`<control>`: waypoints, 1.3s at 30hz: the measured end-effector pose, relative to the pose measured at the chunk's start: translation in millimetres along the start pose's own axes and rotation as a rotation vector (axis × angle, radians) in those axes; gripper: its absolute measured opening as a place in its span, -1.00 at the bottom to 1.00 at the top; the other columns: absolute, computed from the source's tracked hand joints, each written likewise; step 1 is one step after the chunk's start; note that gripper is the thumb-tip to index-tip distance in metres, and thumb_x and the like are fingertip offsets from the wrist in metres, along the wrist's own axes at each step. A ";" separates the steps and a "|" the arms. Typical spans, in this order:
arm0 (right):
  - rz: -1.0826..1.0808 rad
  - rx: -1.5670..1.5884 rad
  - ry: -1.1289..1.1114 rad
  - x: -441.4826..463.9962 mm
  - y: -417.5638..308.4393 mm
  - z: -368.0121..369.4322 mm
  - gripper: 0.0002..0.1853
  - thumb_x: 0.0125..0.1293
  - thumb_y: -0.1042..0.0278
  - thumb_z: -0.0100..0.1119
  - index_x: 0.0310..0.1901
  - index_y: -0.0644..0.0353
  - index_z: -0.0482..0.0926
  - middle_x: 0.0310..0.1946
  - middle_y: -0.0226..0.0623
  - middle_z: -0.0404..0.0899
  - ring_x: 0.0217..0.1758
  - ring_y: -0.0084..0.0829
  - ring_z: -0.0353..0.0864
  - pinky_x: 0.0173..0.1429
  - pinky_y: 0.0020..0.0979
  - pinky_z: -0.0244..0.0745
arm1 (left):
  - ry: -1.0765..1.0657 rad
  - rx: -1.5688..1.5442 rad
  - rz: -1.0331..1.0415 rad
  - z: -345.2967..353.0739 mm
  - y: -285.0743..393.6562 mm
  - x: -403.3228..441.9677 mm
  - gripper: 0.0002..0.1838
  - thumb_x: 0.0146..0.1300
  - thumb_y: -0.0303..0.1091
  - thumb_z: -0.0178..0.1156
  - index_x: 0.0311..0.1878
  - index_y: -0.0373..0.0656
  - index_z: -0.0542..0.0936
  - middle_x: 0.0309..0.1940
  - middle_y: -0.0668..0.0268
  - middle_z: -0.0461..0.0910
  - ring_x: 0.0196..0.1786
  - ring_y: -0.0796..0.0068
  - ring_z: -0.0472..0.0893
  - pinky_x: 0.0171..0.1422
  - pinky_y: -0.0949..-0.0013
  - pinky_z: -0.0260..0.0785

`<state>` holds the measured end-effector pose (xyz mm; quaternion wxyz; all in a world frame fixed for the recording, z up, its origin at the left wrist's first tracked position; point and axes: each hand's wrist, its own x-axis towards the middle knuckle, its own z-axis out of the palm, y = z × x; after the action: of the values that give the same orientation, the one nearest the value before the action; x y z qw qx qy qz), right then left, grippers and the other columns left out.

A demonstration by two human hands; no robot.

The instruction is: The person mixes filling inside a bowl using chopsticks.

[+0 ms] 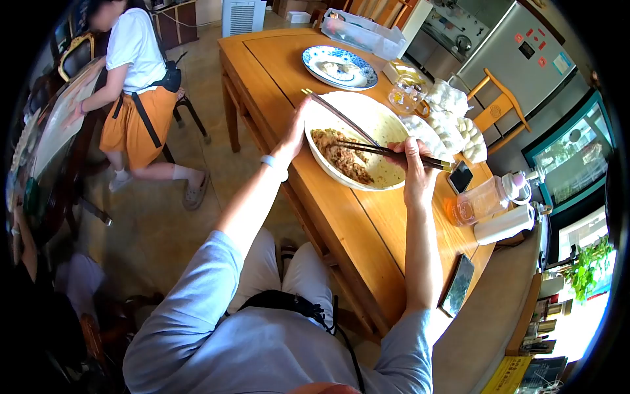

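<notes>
A large white bowl (354,108) stands on the wooden table, with a brown minced mixture (342,157) gathered on its lower left side. My right hand (413,164) is closed round dark chopsticks (367,148), whose tips reach into the mixture. Another chopstick (341,117) lies slanting across the bowl from its upper left rim. My left hand (295,131) grips the bowl's left rim from outside; its fingers are partly hidden by the rim.
Beyond the bowl are a blue-patterned plate (340,67), a glass jug (407,95), plastic bags (453,125) and a plastic box (364,34). Two phones (457,285), a bottle (482,198) and a white roll (504,224) lie right. A person (134,72) leans over another table at left.
</notes>
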<state>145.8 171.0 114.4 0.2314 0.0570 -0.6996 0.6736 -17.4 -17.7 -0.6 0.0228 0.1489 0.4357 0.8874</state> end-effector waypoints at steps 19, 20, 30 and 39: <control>0.106 -0.458 -0.240 -7.3 -50.3 -47.7 -0.73 0.29 0.32 0.06 -0.38 0.41 0.58 -0.45 -0.19 0.61 -0.38 -0.42 0.60 -0.17 -0.47 0.50 | -0.025 -0.016 0.004 -3.3 -3.4 4.4 -0.27 0.25 0.10 -0.03 0.27 -0.33 0.22 0.28 0.15 0.23 0.30 0.41 0.22 0.37 0.39 -0.02; 0.074 -0.392 -0.226 -7.0 -44.1 -41.4 -0.73 0.29 0.31 0.06 -0.37 0.40 0.58 -0.47 -0.23 0.60 -0.38 -0.44 0.59 -0.20 -0.48 0.49 | -0.019 -0.011 -0.003 2.3 5.1 -1.0 -0.27 0.25 0.11 -0.03 0.27 -0.33 0.22 0.28 0.15 0.23 0.30 0.41 0.23 0.37 0.39 -0.02; -0.149 -0.363 -0.137 -9.1 -7.0 14.3 -0.68 0.23 0.14 0.14 -0.33 0.30 0.61 -0.47 -0.24 0.58 -0.40 -0.45 0.55 -0.27 -0.48 0.43 | 0.043 -0.037 0.092 -6.0 -5.1 5.4 -0.39 0.26 0.07 -0.02 0.13 -0.31 0.38 0.09 0.21 0.43 0.13 0.42 0.39 0.27 0.40 0.12; -0.194 -0.512 -0.064 -10.5 -23.7 27.0 -0.73 0.20 0.20 0.19 -0.42 0.27 0.49 -0.53 -0.21 0.47 -0.45 -0.36 0.52 -0.31 -0.38 0.41 | -0.350 0.882 0.559 83.9 94.6 -98.3 -0.62 0.06 -0.44 0.24 0.00 -0.17 0.48 0.00 0.26 0.45 -0.01 0.40 0.48 0.04 0.35 0.38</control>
<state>157.6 140.3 132.2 0.2796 0.0847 -0.8452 0.4476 108.7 -28.7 97.5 -0.2059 0.3998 0.7000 0.5548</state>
